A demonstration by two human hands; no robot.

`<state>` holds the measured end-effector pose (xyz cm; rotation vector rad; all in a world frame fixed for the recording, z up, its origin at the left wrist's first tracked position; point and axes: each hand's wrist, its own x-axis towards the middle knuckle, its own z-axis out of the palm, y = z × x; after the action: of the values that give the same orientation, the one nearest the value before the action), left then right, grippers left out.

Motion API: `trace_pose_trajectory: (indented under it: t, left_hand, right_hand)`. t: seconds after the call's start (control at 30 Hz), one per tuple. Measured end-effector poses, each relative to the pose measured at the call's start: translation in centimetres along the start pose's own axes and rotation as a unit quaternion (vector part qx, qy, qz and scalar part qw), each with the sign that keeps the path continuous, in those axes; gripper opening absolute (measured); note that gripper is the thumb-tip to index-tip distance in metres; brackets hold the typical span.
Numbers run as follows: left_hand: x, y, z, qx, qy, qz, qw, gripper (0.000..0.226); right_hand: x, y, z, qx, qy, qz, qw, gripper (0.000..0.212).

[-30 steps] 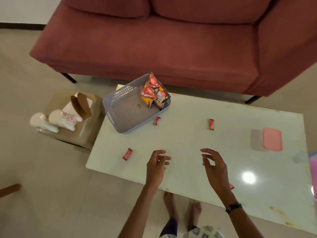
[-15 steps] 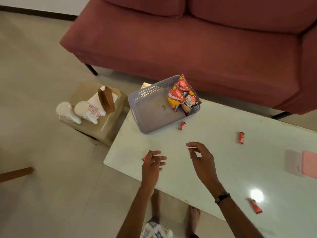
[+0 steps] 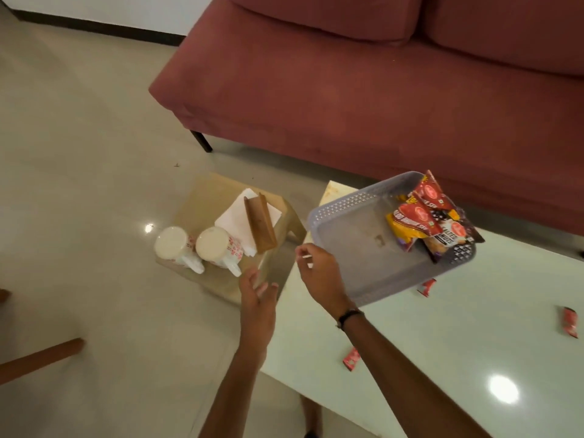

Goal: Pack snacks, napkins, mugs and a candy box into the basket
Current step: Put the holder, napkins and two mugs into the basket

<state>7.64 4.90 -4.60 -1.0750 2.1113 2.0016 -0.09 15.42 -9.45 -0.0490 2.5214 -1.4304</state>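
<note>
A grey plastic basket (image 3: pixel 347 248) sits at the white table's far left corner, with several red and yellow snack packets (image 3: pixel 426 221) in its right end. Two white mugs (image 3: pixel 202 248) lie on their sides on a low wooden stool (image 3: pixel 278 267) left of the table. Behind the mugs, white napkins (image 3: pixel 234 214) stand in a brown holder (image 3: pixel 259 226). My left hand (image 3: pixel 256 298) hovers open near the stool's front edge, just right of the mugs. My right hand (image 3: pixel 319 273) hovers open beside the basket's left rim. The candy box is out of view.
Small red candy wrappers lie on the white table (image 3: pixel 442 358): one (image 3: pixel 426 286) below the basket, one (image 3: pixel 570 320) at the right edge, one (image 3: pixel 351 358) by my right forearm. A maroon sofa (image 3: pixel 379 90) stands behind. A brown wooden leg (image 3: pixel 41 358) crosses the floor at left.
The view has swung left toward the stool. Both hands moved left and forward, from over the table toward the mugs and basket; the pink box left the view.
</note>
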Motion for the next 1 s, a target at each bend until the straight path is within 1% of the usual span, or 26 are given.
trace_pose_trajectory:
  t: [0.1,0.17,0.23,0.33,0.43,0.53,0.63,0.7,0.77,0.8,0.93,1.0]
  left_hand:
    - [4.2,2.3,-1.8,0.023,-0.014,0.008,1.0,0.047]
    - [6.3,3.4,-2.3,0.032,-0.024,0.008,0.999,0.045]
    - [7.6,4.0,-2.5,0.037,-0.033,0.002,0.999,0.044]
    - [8.6,3.8,-2.6,0.031,-0.039,-0.008,0.999,0.043]
    - [8.9,3.0,-2.8,0.035,-0.047,-0.017,0.998,0.042]
    - [8.9,2.3,-2.4,0.055,-0.066,-0.016,0.996,0.047]
    - [8.7,2.4,-0.8,0.087,-0.097,0.012,0.991,0.052]
    - [8.0,3.0,1.1,0.071,-0.142,0.031,0.987,0.053]
    - [7.1,3.4,3.6,0.047,-0.201,0.022,0.978,0.055]
    - [6.6,3.5,4.9,0.054,-0.235,0.011,0.97,0.057]
    - [5.2,2.8,10.3,0.077,-0.373,-0.06,0.923,0.061]
    - [4.9,2.4,12.5,0.085,-0.407,-0.077,0.906,0.06]
  right_hand:
    - [4.6,-2.4,3.4,-0.103,-0.045,0.017,0.994,0.022]
    - [6.9,-3.3,5.0,-0.17,-0.048,0.026,0.984,0.03]
    - [8.4,-3.8,6.2,-0.195,-0.055,0.041,0.978,0.036]
    - [9.9,-3.8,7.5,-0.24,-0.063,0.048,0.968,0.03]
    - [10.5,-3.4,8.1,-0.243,-0.049,0.047,0.968,0.026]
    - [10.1,-3.0,7.3,-0.192,-0.03,0.054,0.98,0.03]
    - [8.1,-2.5,4.4,-0.154,0.023,0.055,0.986,0.032]
    - [6.3,-1.4,1.5,-0.134,0.085,0.04,0.987,0.026]
    - [4.9,0.6,-1.9,-0.129,0.13,0.052,0.982,0.021]
    - [4.2,1.7,-3.7,-0.129,0.143,0.065,0.979,0.021]
    - [2.4,6.1,-9.0,-0.165,0.158,0.124,0.966,0.018]
    - [2.4,8.1,-10.1,-0.169,0.153,0.157,0.961,0.017]
